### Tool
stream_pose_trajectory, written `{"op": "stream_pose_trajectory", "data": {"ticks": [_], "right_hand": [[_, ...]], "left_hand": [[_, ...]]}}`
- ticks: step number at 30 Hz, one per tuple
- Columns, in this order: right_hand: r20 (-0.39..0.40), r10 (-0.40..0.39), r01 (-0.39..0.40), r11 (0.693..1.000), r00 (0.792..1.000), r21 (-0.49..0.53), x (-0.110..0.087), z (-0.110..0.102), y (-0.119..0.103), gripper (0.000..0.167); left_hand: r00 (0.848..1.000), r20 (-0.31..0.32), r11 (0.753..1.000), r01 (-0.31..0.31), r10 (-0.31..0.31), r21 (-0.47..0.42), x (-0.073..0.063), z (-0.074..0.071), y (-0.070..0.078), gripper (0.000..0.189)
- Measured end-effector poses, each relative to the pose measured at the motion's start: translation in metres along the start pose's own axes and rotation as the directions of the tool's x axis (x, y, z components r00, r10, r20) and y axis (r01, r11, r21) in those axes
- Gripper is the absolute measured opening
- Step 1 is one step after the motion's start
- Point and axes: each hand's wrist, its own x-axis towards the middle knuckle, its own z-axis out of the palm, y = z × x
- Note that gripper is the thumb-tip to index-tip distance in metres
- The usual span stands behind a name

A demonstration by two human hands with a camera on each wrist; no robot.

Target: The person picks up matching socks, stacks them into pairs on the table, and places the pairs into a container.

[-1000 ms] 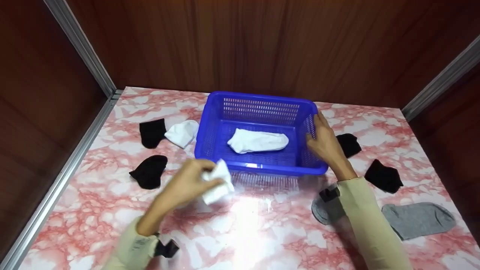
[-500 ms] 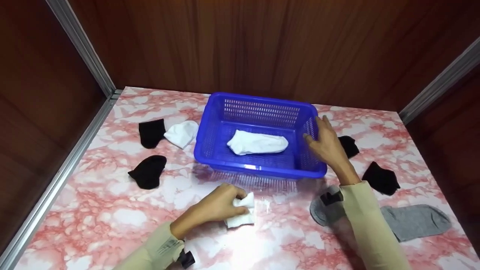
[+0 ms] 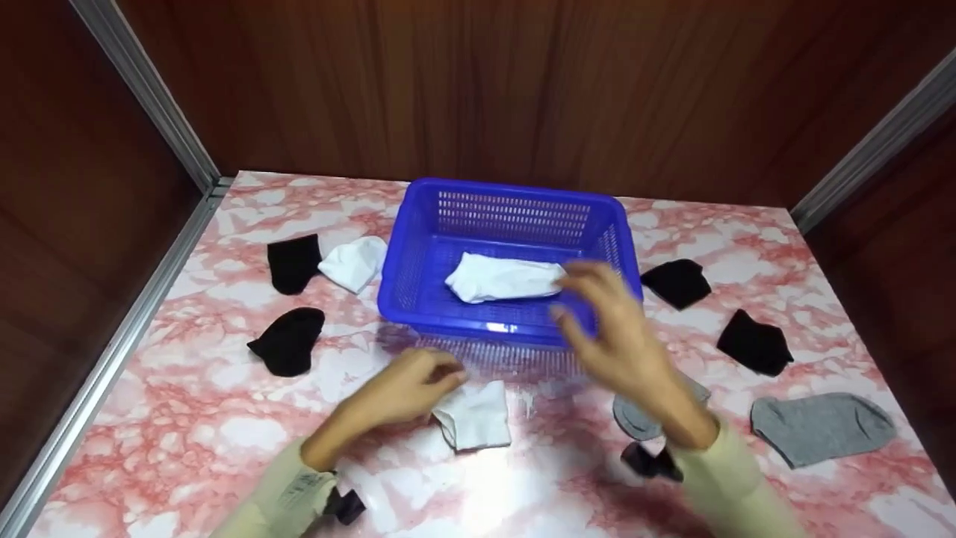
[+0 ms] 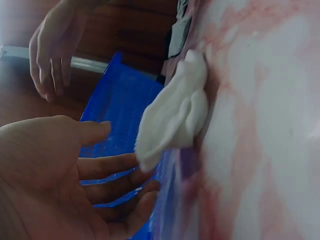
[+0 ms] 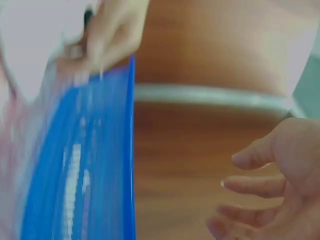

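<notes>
A folded white sock (image 3: 482,422) lies on the table in front of the blue plastic basket (image 3: 455,323). My left hand (image 3: 396,392) is just left of this sock, fingers loosely bent and gripping nothing. In the left wrist view, the fingertips come close to the white sock (image 4: 172,115); contact is hard to tell. My right hand (image 3: 620,340) hovers over the basket's front right corner, blurred by motion. The right wrist view shows its fingers (image 5: 255,186) spread and holding nothing. Inside the basket, another white sock (image 3: 497,280) lies flat, its toe end partly behind my right fingers.
Left of the basket lie a white sock (image 3: 355,263) and two black socks (image 3: 295,265). On the right are two more black socks (image 3: 676,282) and two grey socks (image 3: 821,427), one partly under my right forearm. Wooden panels (image 3: 493,90) enclose the marbled table.
My left hand brought the white sock down to the table, let go and drew back left. My right hand released the basket's right rim and moved left and toward me.
</notes>
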Motion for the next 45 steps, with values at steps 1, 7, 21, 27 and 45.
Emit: {"op": "stream_pose_trajectory", "data": {"ticks": [1,7,21,27,45], "right_hand": [[0.04,-0.032,0.03,0.999,0.999,0.042,-0.004,0.005,-0.008,0.022],[0.423,-0.02,-0.055,0.985,0.906,0.165,-0.028,0.047,-0.033,0.02],[0.625,0.15,-0.224,0.974,0.766,0.042,-0.051,0.108,-0.029,0.037],[0.63,0.182,-0.274,0.96,0.755,0.051,-0.051,0.09,-0.023,0.039],[0.578,0.257,-0.242,0.965,0.775,-0.104,-0.074,0.032,0.011,0.049]], "left_hand": [[1.0,-0.002,1.0,-0.004,0.004,0.018,-0.002,-0.004,-0.002,0.022],[0.994,0.111,0.998,-0.008,0.002,0.059,-0.013,-0.017,-0.016,0.023],[0.994,0.105,0.998,0.039,-0.033,-0.053,-0.014,0.007,-0.008,0.008],[0.991,0.119,0.995,0.062,-0.052,-0.08,-0.016,0.009,-0.006,0.019],[0.992,0.107,0.996,0.054,-0.061,0.069,-0.026,-0.006,-0.008,0.025]]}}
